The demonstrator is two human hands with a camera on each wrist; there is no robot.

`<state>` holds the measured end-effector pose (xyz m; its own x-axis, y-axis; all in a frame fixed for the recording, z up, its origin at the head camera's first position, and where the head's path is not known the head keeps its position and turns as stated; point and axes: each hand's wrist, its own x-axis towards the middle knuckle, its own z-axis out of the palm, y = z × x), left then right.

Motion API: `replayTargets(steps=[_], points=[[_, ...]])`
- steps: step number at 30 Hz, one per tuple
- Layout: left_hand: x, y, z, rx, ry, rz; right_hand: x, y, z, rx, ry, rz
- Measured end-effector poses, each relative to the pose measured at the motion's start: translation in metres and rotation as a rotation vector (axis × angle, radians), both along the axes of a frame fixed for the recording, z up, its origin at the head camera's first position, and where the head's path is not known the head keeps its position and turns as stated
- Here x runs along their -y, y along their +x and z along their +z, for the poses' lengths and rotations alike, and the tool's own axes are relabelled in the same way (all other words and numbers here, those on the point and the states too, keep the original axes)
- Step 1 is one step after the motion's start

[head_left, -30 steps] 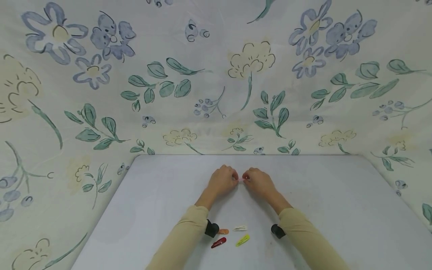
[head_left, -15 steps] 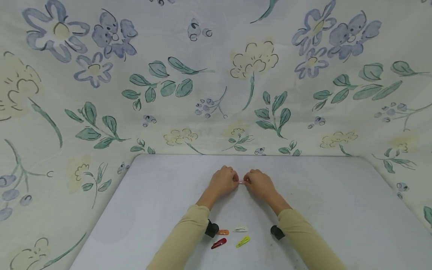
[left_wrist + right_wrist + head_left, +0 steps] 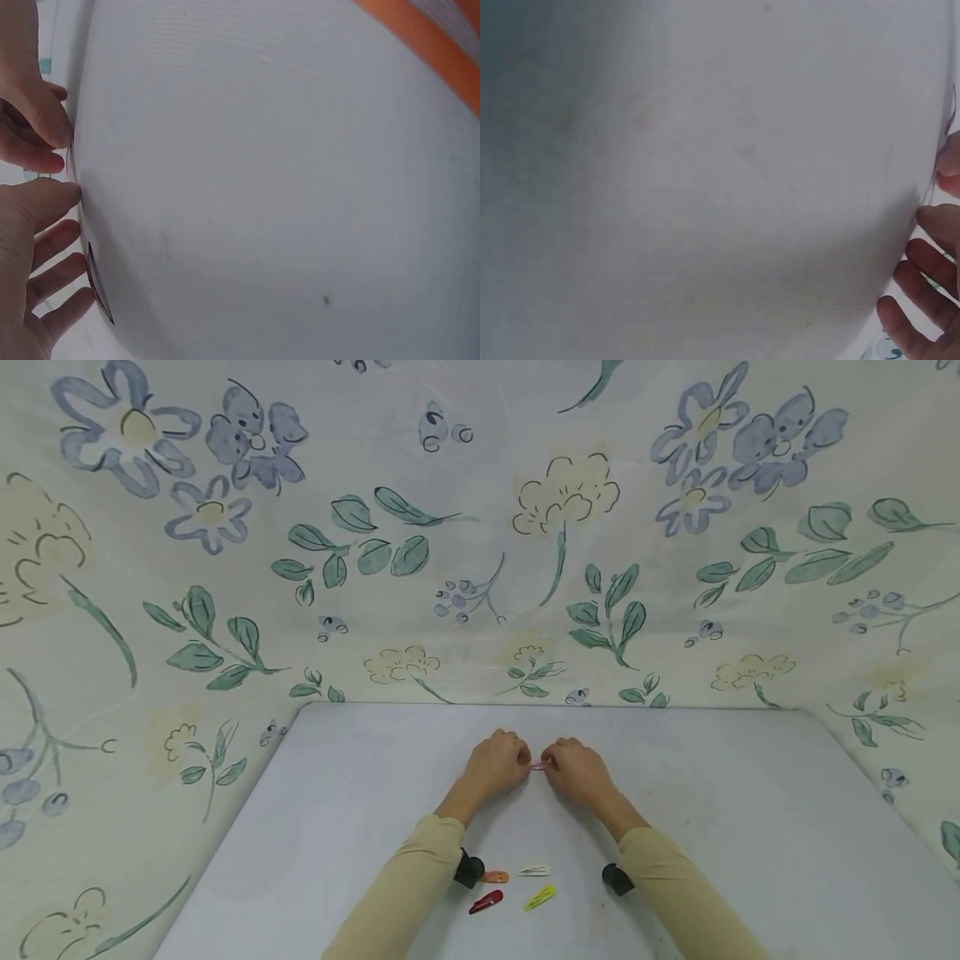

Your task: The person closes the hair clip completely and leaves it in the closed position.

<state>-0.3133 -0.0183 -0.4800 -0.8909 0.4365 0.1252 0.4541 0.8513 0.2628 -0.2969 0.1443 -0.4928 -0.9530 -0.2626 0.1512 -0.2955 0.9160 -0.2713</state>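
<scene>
Pink hair clip [image 3: 539, 765] pinched between left hand [image 3: 495, 763] and right hand [image 3: 578, 769], mid-counter [image 3: 735, 827] toward the far edge. Orange clip [image 3: 495, 877], white clip [image 3: 534, 869], red clip [image 3: 486, 902], yellow clip [image 3: 539, 897] lie near the front edge between the sleeves.

Bright, even light, soft shadows; head view bends at edges; wrist views blurry, close.
</scene>
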Motion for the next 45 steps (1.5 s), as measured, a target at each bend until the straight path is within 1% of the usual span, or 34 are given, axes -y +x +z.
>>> replayTargets(steps=[8,11,15,19,21,26,30,35,37,41,45], points=[[0.002,0.001,-0.003,-0.015,-0.004,-0.005,-0.001,0.003,-0.001,-0.015,-0.017,0.026],[0.004,0.001,-0.003,-0.007,0.002,0.003,-0.002,0.004,0.000,-0.005,-0.023,0.017],[0.008,0.001,-0.001,-0.015,0.019,0.005,-0.002,0.007,0.003,0.010,-0.042,0.005],[0.018,0.003,0.003,-0.014,0.045,0.015,0.000,0.013,0.007,0.037,-0.092,-0.013],[0.024,0.006,0.007,-0.008,0.067,0.014,-0.001,0.016,0.009,0.053,-0.116,-0.021],[0.034,0.014,0.012,-0.034,0.132,-0.004,-0.008,0.024,0.015,0.071,-0.142,-0.001],[0.042,0.021,0.015,-0.058,0.173,0.000,-0.010,0.030,0.018,0.036,-0.162,0.027],[0.048,0.030,0.020,-0.090,0.212,-0.006,-0.011,0.041,0.020,0.007,-0.220,0.037],[0.051,0.035,0.022,-0.107,0.204,-0.017,-0.010,0.045,0.022,0.010,-0.250,0.041],[0.057,0.047,0.022,-0.137,0.194,-0.066,-0.009,0.056,0.023,0.005,-0.287,0.070],[0.063,0.058,0.021,-0.149,0.220,-0.102,-0.009,0.065,0.020,-0.005,-0.299,0.096]])
